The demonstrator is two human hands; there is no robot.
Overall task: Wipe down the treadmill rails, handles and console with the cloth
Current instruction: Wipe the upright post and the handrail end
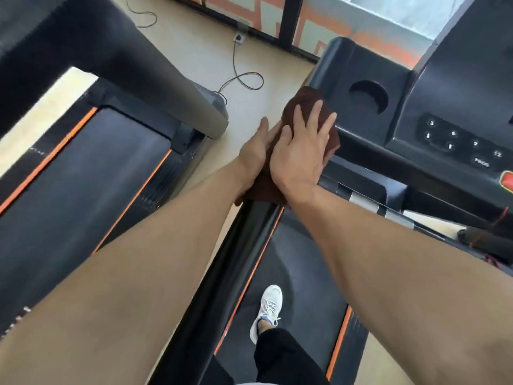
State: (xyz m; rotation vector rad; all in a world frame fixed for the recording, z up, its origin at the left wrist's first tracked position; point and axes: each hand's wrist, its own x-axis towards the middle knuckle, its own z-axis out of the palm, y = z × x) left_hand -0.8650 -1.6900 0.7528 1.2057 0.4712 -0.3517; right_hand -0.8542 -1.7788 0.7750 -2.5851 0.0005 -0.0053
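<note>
Underfoot, the black treadmill belt (299,315) runs between orange edge stripes, and a white shoe (268,309) stands on it near the bottom of the view. Beyond the machine lies a pale beige floor (249,51) that reaches to a far wall of dark-framed glass panels with orange markings. A black cable (241,76) loops over that floor from a socket at the foot of the wall. To the left stands a second treadmill (83,168), its grey upright slanting across the upper left, and a strip of bare floor separates the two machines. The console (402,101) fills the upper right, with a round cup recess and a cluster of numbered buttons further right. The brown cloth (302,107) drapes over the console's left corner and down onto the top of the black left rail (241,245), which runs toward the near edge. The right hand (302,151) lies flat on the cloth with fingers spread and straight, pressing it against the console's edge. The left hand (258,151) rests close beside it, touching, on the cloth's outer left side, fingers straight along the fabric. A silver-banded handle (372,204) juts out below the console, right of the hands.
</note>
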